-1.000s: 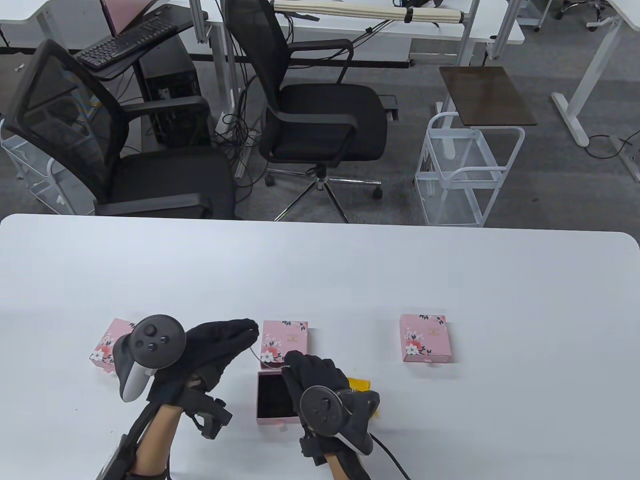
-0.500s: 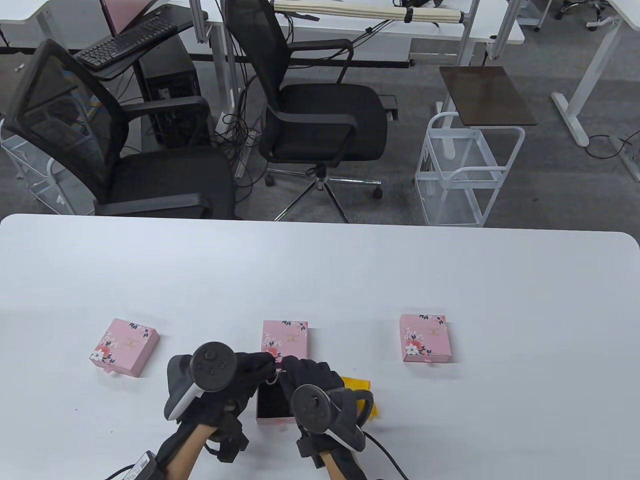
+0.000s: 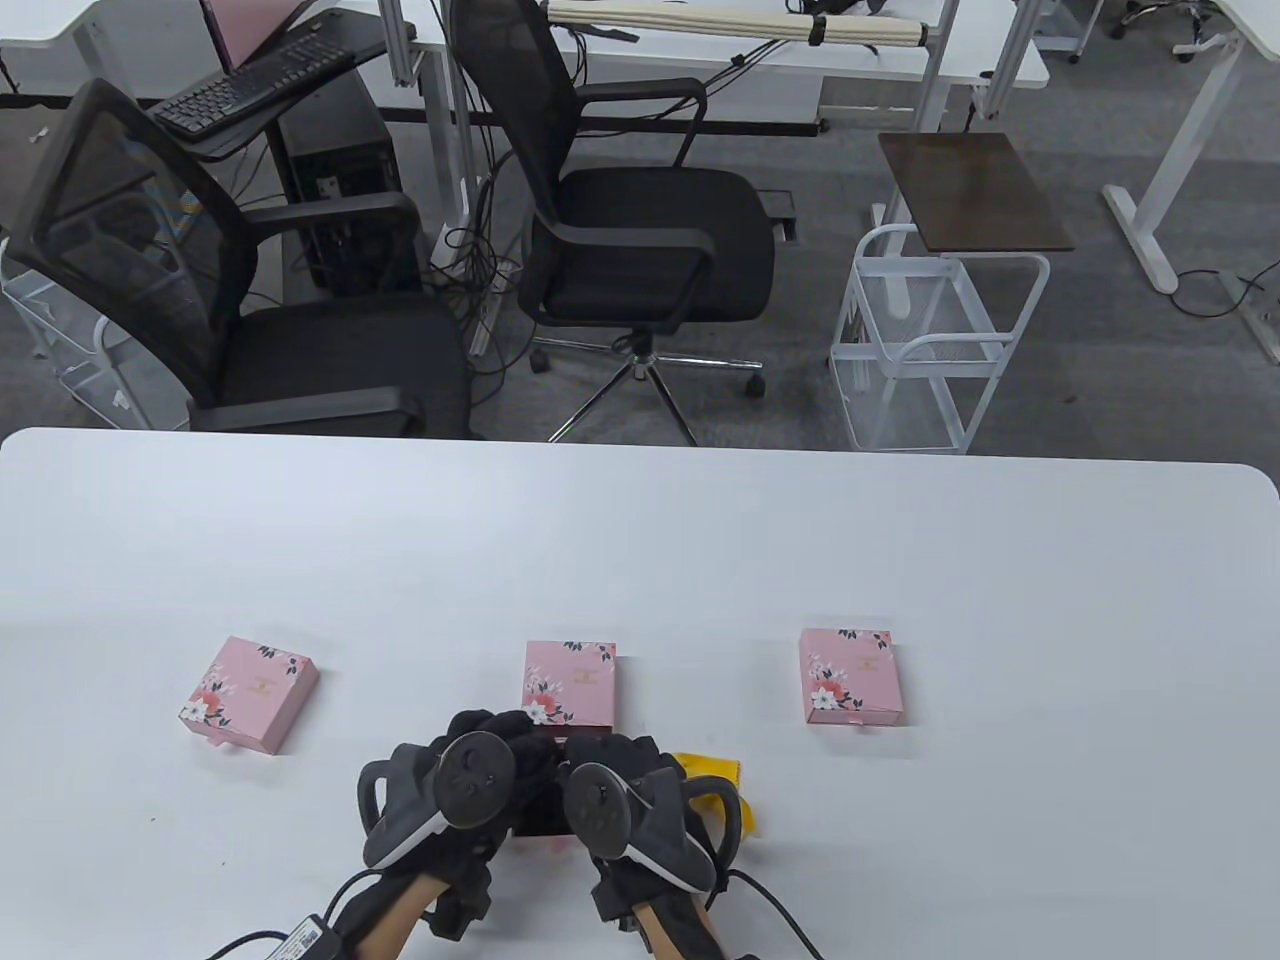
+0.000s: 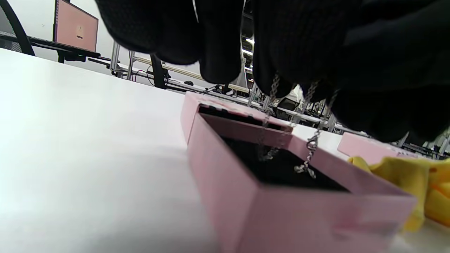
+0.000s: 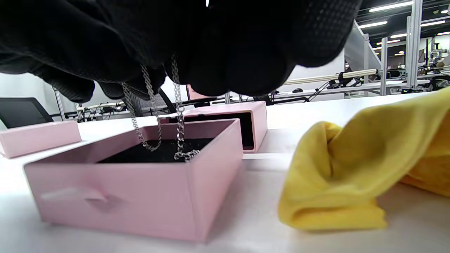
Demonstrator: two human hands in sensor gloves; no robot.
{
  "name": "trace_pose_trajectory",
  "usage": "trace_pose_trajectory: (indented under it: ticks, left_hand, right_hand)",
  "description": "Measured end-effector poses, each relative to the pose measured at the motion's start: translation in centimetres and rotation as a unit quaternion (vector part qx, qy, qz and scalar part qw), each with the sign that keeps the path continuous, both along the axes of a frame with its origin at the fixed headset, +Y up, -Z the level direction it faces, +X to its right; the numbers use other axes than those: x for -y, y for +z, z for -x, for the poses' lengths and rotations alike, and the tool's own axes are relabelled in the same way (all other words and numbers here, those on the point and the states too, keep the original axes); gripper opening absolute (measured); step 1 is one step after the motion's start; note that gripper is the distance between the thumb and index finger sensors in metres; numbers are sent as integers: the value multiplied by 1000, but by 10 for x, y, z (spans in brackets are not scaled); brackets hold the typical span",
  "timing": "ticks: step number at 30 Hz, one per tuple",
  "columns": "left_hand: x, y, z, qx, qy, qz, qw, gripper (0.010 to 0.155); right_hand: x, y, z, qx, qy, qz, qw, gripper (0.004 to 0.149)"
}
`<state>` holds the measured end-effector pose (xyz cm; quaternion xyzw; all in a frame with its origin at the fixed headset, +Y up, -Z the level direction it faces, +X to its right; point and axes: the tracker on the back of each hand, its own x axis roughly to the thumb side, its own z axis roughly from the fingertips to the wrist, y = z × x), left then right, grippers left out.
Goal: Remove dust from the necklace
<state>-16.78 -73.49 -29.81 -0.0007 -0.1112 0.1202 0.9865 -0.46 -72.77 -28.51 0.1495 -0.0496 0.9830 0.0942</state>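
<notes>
The necklace is being held as a silver chain hanging in loops from both gloved hands, its lowest links touching the black lining of the open pink drawer. The chain is being pinched by the fingertips of the left hand and of the right hand, which are being kept close together directly above the drawer. A snag is judged to be the main risk: the loops and the clasp are hanging near the drawer's walls, so a sideways pull could catch a link on the rim or drag the light drawer across the table. Tangling is also being risked, since several strands are hanging side by side. The drawer's pink sleeve is lying just behind it, and the yellow cloth is lying crumpled just to the right, within reach but not being held. Two more pink boxes are lying well apart to either side, obstructing nothing.
</notes>
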Motion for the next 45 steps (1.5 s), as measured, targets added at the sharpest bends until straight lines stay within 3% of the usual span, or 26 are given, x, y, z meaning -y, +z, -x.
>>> trace_pose_trajectory:
  ticks: [9, 16, 21, 25, 33, 45]
  left_hand:
    - [10, -2, -7, 17, -48, 10, 999, 41]
    - [8, -6, 2, -2, -4, -5, 1000, 44]
    - [16, -13, 3, -12, -8, 13, 1000, 53]
    - [26, -17, -2, 14, -21, 59, 998, 62]
    - [38, -24, -10, 39, -34, 122, 991, 65]
    - [40, -29, -3, 33, -1, 141, 989, 61]
  right_hand:
    - [4, -2, 1, -6, 38, 26, 999, 42]
    - [-12, 4, -7, -2, 40, 39, 998, 45]
    - [-16, 8, -7, -24, 54, 120, 991, 41]
    - [-9, 10, 0, -30, 88, 183, 979, 50]
    - [0, 9, 8, -3, 129, 174, 976, 54]
    - [17, 3, 10, 16, 143, 157, 977, 45]
